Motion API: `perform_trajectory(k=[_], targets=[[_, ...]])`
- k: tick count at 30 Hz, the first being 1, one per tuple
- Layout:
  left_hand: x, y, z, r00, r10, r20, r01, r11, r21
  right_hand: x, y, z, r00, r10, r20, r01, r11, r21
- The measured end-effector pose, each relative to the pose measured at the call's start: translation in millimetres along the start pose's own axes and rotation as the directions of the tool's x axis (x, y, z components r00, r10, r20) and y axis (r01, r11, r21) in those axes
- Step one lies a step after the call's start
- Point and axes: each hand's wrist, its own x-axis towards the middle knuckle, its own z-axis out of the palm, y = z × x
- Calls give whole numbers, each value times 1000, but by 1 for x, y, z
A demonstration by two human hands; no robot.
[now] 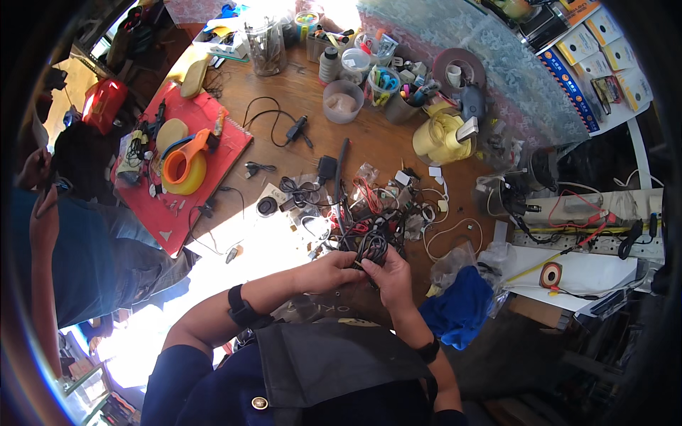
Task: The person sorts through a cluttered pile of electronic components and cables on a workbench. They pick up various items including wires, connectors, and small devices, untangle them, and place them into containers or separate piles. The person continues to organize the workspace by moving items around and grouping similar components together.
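Both my hands meet at the near edge of the wooden table, on a coiled bundle of black cable [372, 246]. My left hand [332, 272] pinches the bundle from its left side. Wrapped round it from the right is my right hand [390, 278], thumb toward the left fingertips. Just beyond the hands spreads a tangle of red, black and white wires [366, 202]. A black plug adapter [327, 169] and a coiled black cord [302, 190] lie beside that tangle. The cable's ends are lost among the other wires.
At left, a red board [217, 160] carries an orange-and-yellow tape roll [186, 170]. Tubs and jars, including a clear tub [342, 101] and a yellow container [444, 138], crowd the back. A blue cloth [460, 305] hangs at the right edge. Another person [78, 248] is at far left.
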Motion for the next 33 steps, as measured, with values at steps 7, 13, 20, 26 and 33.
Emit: perform_trajectory(k=[7, 13, 20, 26, 33], targets=[[-9, 3, -9, 952, -281, 123, 287, 957, -36, -31, -39, -4, 765, -432, 477, 528, -2, -849], [-9, 6, 2, 844, -457, 281, 378, 879, 291, -29, -37, -2, 733, -134, 667, 656, -116, -745], [-13, 2, 11, 975, -156, 157, -43, 562, 826, -42, -7, 4, 891, -33, 454, 452, -41, -891], [-21, 4, 21, 963, -240, 126, -12, 430, 903, -49, 9, 2, 919, -12, 393, 393, 92, -915], [-23, 10, 24, 945, -308, 109, 44, 449, 892, -54, 26, 6, 940, 64, 334, 309, 252, -917]])
